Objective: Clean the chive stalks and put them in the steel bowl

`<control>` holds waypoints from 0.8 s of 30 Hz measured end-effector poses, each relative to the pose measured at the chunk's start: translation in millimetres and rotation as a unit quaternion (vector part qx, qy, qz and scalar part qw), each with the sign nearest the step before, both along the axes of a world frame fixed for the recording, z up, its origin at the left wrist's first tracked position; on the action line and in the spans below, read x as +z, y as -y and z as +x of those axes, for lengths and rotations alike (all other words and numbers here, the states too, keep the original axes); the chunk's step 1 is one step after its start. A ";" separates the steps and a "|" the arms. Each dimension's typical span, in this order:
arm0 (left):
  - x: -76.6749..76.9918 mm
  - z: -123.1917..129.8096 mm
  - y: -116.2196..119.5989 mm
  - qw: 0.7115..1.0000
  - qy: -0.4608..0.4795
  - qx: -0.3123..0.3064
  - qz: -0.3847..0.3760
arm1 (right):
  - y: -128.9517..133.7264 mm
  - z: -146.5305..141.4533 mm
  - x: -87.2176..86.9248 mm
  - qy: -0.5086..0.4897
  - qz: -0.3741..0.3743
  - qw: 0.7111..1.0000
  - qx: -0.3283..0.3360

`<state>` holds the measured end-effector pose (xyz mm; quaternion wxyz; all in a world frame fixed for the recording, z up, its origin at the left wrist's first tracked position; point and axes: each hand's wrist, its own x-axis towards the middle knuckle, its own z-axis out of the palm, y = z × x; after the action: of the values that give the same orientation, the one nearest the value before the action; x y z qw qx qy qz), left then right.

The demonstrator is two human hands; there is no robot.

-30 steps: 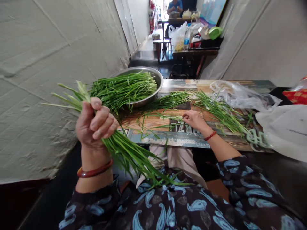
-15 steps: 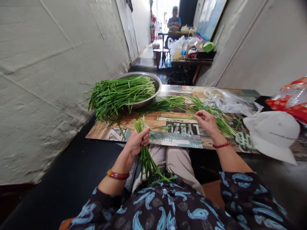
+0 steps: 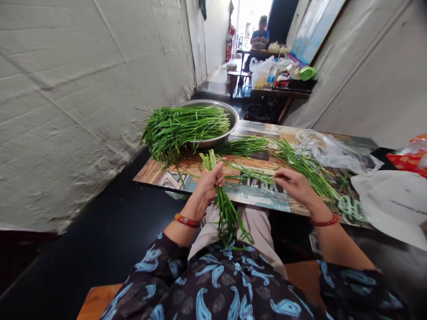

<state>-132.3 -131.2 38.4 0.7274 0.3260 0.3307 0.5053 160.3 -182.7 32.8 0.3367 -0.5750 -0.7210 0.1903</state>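
Note:
My left hand (image 3: pixel 211 181) is closed around a bunch of garlic chives (image 3: pixel 228 211), pale cut ends upward and green leaves hanging over my lap. On the right, my right hand (image 3: pixel 293 184) has thumb and fingers pinched at the end of a few chive strands (image 3: pixel 255 174) that stretch toward the left hand. A metal basin (image 3: pixel 235 118) behind the left hand bears a large heap of chives (image 3: pixel 187 126), whose leaves spill over its left side. Loose chives (image 3: pixel 300 166) lie in a spread pile just beyond the right hand.
Clear plastic bags (image 3: pixel 333 149) and a white cap (image 3: pixel 390 202) lie on the right of the patterned wooden table (image 3: pixel 148 171). A wall (image 3: pixel 83 89) runs along the left. Farther back, a person (image 3: pixel 260 36) sits behind another cluttered table (image 3: pixel 283 92).
The view has shifted, so the scene sits farther right. My left hand has risen slightly with its bunch. My right hand has come nearer, and more chive strands show between the hands.

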 end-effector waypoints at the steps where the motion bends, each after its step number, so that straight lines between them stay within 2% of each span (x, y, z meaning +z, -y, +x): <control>1: -2.5 0.4 -2.0 1.000 -0.001 0.003 0.000 | 0.2 0.0 0.0 0.024 0.003 1.000 0.018; 3: -9.8 -2.2 -3.4 1.000 -0.012 0.009 -0.010 | -0.3 8.6 -0.5 0.057 0.032 0.998 -0.009; 5: -18.2 -9.7 -1.3 0.999 -0.021 0.012 -0.031 | -0.4 29.5 -1.5 0.088 0.074 0.988 -0.101; 9: -28.0 -34.1 9.2 0.997 -0.028 -0.011 -0.067 | 1.1 76.2 -4.1 0.208 0.116 0.932 -0.272; 11: -27.1 -45.7 15.1 0.997 -0.037 -0.018 -0.073 | -1.6 75.7 -7.8 0.212 0.128 0.924 -0.292; 13: -23.2 -55.8 20.9 0.996 -0.046 -0.021 -0.071 | -7.7 48.2 -15.9 0.169 0.139 0.948 -0.229; 15: -17.9 -65.5 27.1 0.996 -0.066 -0.026 -0.061 | -14.4 -2.8 -28.1 0.125 0.137 0.978 -0.094; 16: -15.2 -70.6 30.6 0.995 -0.080 -0.028 -0.054 | -16.9 -33.8 -35.0 0.117 0.136 0.984 -0.023; 18: -11.0 -80.7 38.7 0.992 -0.115 -0.032 -0.041 | -19.1 -98.3 -48.3 0.129 0.115 0.977 0.126; 19: -9.6 -85.3 43.0 0.990 -0.136 -0.034 -0.036 | -19.3 -128.6 -53.9 0.139 0.106 0.969 0.176; 22: -8.5 -93.8 53.6 0.977 -0.207 -0.031 -0.032 | -22.9 -198.5 -64.7 0.151 0.104 0.949 0.257; 24: -9.3 -93.6 55.7 0.976 -0.211 -0.030 -0.042 | -32.4 -220.2 -68.6 0.152 0.108 0.939 0.290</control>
<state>-225.9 -186.9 29.1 0.6694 0.4037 0.4876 0.3888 -60.0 -150.3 -35.8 0.2138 -0.3230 -0.9152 0.1108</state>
